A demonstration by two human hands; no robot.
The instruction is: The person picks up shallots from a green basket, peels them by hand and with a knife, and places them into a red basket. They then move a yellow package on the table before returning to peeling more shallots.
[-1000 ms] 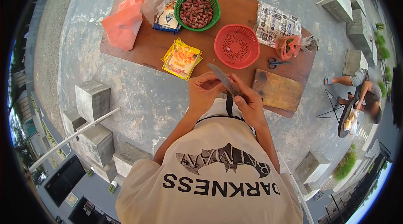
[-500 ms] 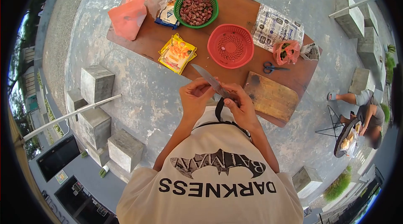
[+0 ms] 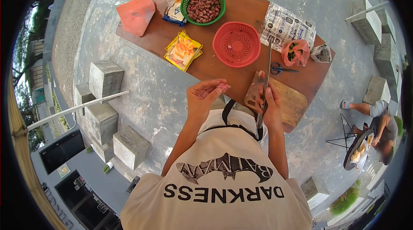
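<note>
My left hand (image 3: 205, 97) pinches a small pink shallot (image 3: 224, 87) between thumb and fingertips, just short of the table's near edge. In my right hand (image 3: 272, 106) is a knife (image 3: 269, 64), its long blade pointing away from me over the table. Beneath that hand and knife lies a wooden cutting board (image 3: 289, 100), partly hidden by the fingers. Beyond my hands stands a red plastic basket (image 3: 221, 57) with one small pale piece on its bottom. Farther back, a green basket (image 3: 184, 8) holds many reddish shallots (image 3: 204, 8).
Blue-handled scissors (image 3: 277, 69), a red bag of greens (image 3: 295, 52) and newspaper (image 3: 286, 25) lie right. Yellow packets (image 3: 183, 51), a blue-white packet (image 3: 175, 13) and a pink plastic bag (image 3: 137, 17) lie left. Concrete blocks (image 3: 103, 120) surround the table; a person (image 3: 383, 128) sits at far right.
My hands have moved apart. The right one carried the knife rightward over the board and turned its blade forward; the left now shows the pink shallot at its fingertips.
</note>
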